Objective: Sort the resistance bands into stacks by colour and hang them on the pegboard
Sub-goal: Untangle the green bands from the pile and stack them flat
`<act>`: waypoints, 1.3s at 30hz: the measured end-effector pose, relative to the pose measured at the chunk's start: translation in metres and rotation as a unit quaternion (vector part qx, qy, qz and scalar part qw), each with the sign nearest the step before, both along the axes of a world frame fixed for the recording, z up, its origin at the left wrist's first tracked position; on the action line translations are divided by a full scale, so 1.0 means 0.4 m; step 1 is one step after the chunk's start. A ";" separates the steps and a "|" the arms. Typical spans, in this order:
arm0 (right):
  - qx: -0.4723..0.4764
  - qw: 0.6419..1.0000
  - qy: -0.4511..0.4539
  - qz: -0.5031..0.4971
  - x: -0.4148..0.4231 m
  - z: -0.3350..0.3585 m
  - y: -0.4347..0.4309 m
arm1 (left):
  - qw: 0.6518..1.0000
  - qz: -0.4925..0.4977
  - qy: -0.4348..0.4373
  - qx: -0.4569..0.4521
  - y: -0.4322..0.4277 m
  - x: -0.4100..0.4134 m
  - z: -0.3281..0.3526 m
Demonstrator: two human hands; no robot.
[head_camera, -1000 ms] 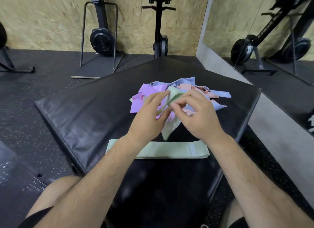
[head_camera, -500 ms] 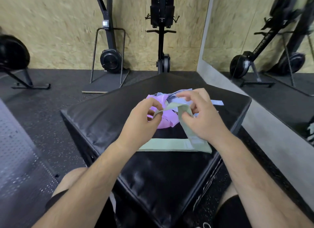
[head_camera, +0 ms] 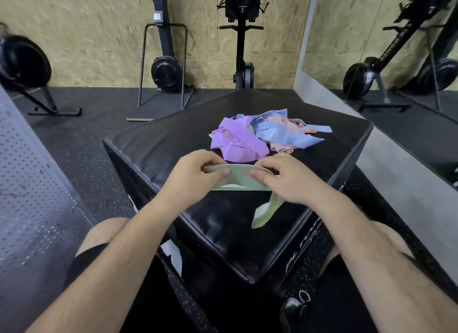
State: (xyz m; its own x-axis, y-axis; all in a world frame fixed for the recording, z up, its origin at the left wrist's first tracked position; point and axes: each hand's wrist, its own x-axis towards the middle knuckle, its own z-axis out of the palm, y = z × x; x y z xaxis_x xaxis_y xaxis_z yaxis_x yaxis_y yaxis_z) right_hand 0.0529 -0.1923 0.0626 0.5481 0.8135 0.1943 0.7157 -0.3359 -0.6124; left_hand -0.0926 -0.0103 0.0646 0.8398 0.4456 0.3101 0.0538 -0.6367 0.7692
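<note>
My left hand [head_camera: 192,175] and my right hand [head_camera: 292,180] each pinch an end of a pale green resistance band [head_camera: 239,171], stretched flat between them just above the black padded box [head_camera: 153,144]. Under it lies another green band [head_camera: 238,186] flat on the box. A loose green end [head_camera: 266,212] hangs below my right hand. Behind my hands sits a tangled pile: purple bands [head_camera: 235,139] on the left, blue bands [head_camera: 280,131] and peach bands [head_camera: 292,124] on the right.
A grey pegboard panel [head_camera: 32,184] leans at the left edge. Black gym machines [head_camera: 166,69] stand against the wood-chip wall. A mirror [head_camera: 396,47] fills the right. A black clip with a ring [head_camera: 297,305] lies on the floor by the box.
My hands pulled the green band out of the pile and toward me. They now hold it spread flat over the green band lying on the box. The camera tilted up.
</note>
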 end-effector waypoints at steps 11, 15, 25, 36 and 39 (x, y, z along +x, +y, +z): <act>-0.115 0.990 0.074 0.039 0.084 -0.006 0.104 | 0.992 0.011 0.005 -0.124 0.108 0.067 -0.074; -0.111 0.985 0.128 0.020 0.118 -0.001 0.164 | 0.991 0.049 -0.001 -0.127 0.158 0.093 -0.106; -0.202 0.975 0.094 0.005 0.163 -0.082 0.296 | 0.987 0.118 0.040 -0.106 0.239 0.149 -0.174; -0.239 0.966 0.099 -0.008 0.168 -0.116 0.335 | 0.986 0.122 0.066 0.093 0.253 0.168 -0.223; -0.242 0.966 0.090 -0.009 0.165 -0.118 0.336 | 0.986 0.109 0.065 0.112 0.255 0.171 -0.241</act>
